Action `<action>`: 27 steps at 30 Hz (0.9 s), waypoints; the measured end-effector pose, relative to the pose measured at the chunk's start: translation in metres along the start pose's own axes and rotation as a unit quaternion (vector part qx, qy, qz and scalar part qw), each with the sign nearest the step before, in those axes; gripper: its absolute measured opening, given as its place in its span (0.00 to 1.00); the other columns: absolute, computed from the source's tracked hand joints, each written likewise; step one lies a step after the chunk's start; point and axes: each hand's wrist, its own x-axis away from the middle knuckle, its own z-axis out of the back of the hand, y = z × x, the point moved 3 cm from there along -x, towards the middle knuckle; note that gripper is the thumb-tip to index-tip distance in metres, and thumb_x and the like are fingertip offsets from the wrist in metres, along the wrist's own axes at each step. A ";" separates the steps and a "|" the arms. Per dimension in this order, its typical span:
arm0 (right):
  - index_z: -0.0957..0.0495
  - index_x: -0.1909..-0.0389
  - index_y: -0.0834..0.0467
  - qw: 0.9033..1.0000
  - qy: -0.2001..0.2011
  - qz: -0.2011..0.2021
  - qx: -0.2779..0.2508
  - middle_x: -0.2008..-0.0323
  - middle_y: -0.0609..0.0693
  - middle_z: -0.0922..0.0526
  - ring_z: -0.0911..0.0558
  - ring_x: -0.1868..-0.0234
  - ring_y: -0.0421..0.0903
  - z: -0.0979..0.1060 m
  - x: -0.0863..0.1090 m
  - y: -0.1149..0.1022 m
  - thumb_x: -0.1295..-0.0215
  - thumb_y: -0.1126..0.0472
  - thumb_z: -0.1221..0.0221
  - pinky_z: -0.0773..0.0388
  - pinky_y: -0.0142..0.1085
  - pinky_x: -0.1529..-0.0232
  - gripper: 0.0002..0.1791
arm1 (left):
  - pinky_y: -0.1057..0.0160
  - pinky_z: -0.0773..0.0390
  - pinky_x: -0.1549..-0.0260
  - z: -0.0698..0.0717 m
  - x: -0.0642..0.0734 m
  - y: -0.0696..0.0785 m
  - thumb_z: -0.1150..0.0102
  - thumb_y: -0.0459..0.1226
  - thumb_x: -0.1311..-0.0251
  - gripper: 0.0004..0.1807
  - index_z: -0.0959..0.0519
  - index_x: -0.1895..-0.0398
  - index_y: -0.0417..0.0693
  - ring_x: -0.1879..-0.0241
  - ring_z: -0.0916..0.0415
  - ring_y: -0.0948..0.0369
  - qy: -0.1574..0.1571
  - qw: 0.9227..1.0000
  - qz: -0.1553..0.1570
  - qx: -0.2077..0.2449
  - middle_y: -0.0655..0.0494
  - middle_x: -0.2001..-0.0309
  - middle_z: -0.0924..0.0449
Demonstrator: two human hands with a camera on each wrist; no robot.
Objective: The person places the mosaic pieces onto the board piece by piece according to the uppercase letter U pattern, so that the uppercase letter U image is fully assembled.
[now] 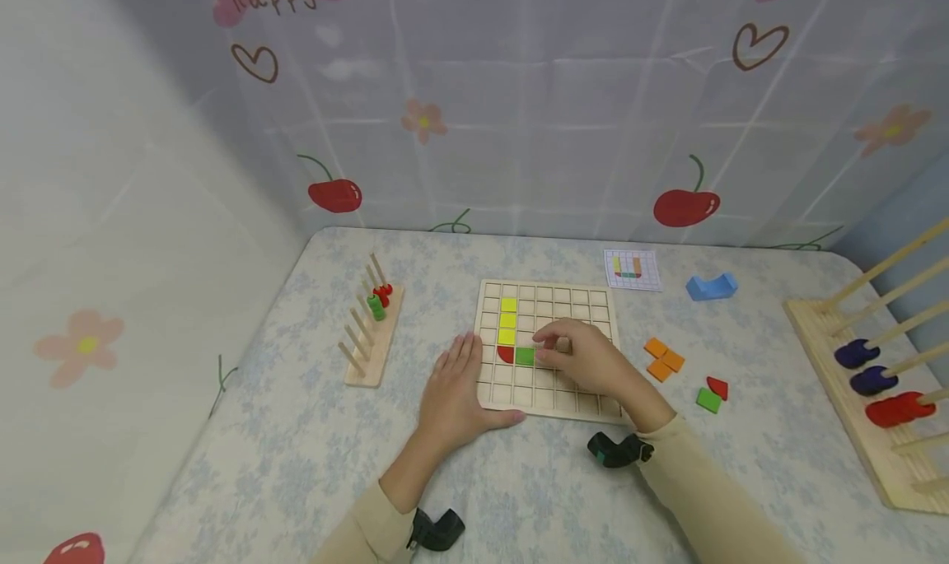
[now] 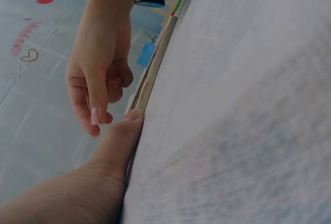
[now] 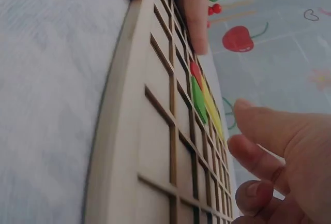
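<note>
Squares fill your wood board (image 1: 563, 309) on the table (image 1: 534, 482). From your head, three yellow tiles (image 1: 507, 320) sit beyond a red piece (image 1: 506, 354), with a green tile (image 1: 525, 356) beside it. Cloth (image 1: 632, 321) shows between the board and orange tiles (image 1: 672, 361). Your left hand (image 1: 455, 395), thumb wide, touches the left and near edges; your right hand (image 1: 584, 356), loosely bent, holds nothing near the green tile. From your left wrist, your thumb touches the board's edge. From your right wrist, your thumb and finger stand apart.
</note>
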 end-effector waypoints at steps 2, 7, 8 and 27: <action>0.17 0.50 0.52 1.000 0.006 -0.003 -0.006 0.62 0.44 0.18 0.25 0.69 0.44 0.006 0.005 0.003 0.33 0.55 0.36 0.25 0.37 0.62 0.13 | 0.50 0.54 0.22 0.000 0.000 0.000 0.41 0.78 0.62 0.75 0.57 0.20 0.42 0.19 0.62 0.54 0.001 1.000 0.001 0.002 0.49 0.19 0.58; 0.17 0.50 0.52 1.000 0.013 -0.019 -0.006 0.63 0.45 0.19 0.28 0.75 0.44 0.021 0.019 0.017 0.33 0.55 0.36 0.27 0.33 0.73 0.13 | 0.51 0.55 0.22 0.000 0.000 0.000 0.40 0.78 0.62 0.75 0.58 0.20 0.42 0.19 0.62 0.55 -0.001 1.000 0.006 0.010 0.49 0.19 0.59; 0.18 0.50 0.53 1.000 0.014 -0.021 -0.008 0.63 0.46 0.19 0.29 0.76 0.43 0.024 0.022 0.020 0.33 0.55 0.36 0.28 0.32 0.74 0.13 | 0.51 0.55 0.22 0.000 0.001 0.000 0.39 0.78 0.62 0.75 0.57 0.20 0.42 0.19 0.62 0.55 0.000 1.000 0.005 0.013 0.49 0.19 0.58; 0.17 0.52 0.53 0.993 0.066 -0.077 0.056 0.63 0.48 0.19 0.31 0.74 0.39 0.084 0.093 0.076 0.33 0.52 0.37 0.32 0.31 0.76 0.13 | 0.50 0.54 0.22 0.000 0.001 0.000 0.39 0.77 0.62 0.74 0.56 0.20 0.42 0.19 0.62 0.54 0.002 1.000 -0.002 0.015 0.48 0.19 0.58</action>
